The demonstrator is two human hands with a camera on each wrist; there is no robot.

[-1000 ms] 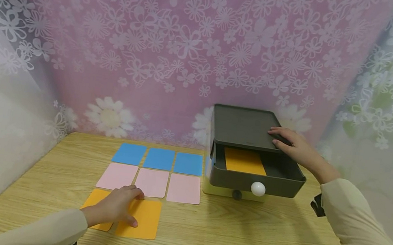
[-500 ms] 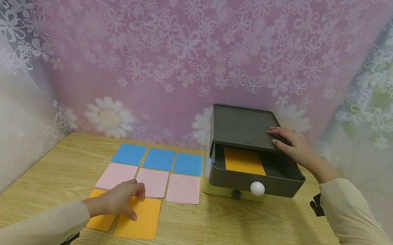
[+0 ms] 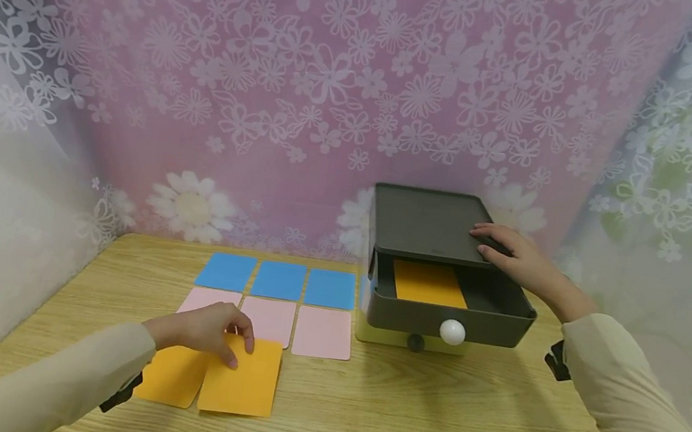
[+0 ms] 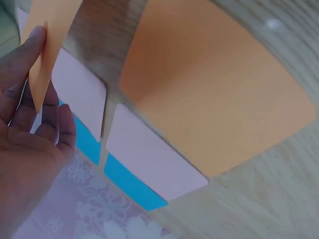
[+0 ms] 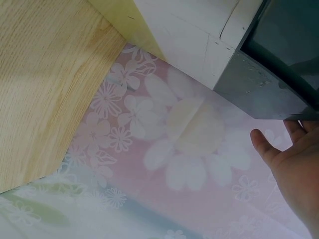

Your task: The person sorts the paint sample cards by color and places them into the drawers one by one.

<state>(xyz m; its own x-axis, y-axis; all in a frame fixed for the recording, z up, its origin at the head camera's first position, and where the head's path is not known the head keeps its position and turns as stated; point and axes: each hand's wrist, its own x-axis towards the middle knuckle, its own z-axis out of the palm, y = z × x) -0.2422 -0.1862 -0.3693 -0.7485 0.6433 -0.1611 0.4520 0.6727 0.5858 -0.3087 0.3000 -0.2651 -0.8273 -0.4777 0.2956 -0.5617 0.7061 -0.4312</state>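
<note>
My left hand [image 3: 212, 329] pinches an orange card [image 3: 240, 383] by its far edge, thumb on top and fingers beneath. In the left wrist view the held card [image 4: 50, 45] stands tilted up from the table. Beside it lies a second orange card [image 3: 172, 376], flat on the wood. My right hand [image 3: 519, 255] rests on the right edge of the dark lid of a small drawer box [image 3: 430, 219], fingers spread over the top. The box's upper drawer [image 3: 494, 328], with a white round knob [image 3: 452, 332], is pulled out. Another orange card [image 3: 428, 284] lies inside it.
Behind the orange cards are a row of pink cards [image 3: 323, 333] and a row of blue cards [image 3: 330, 289]. A lower, yellowish drawer [image 3: 383, 336] with a dark knob sits under the pulled-out one. Floral cloth [image 3: 309, 96] hangs behind the wooden table [image 3: 359, 426].
My left hand has moved slightly away from me and up, raising the far edge of the right orange card. The right hand and the box have stayed put.
</note>
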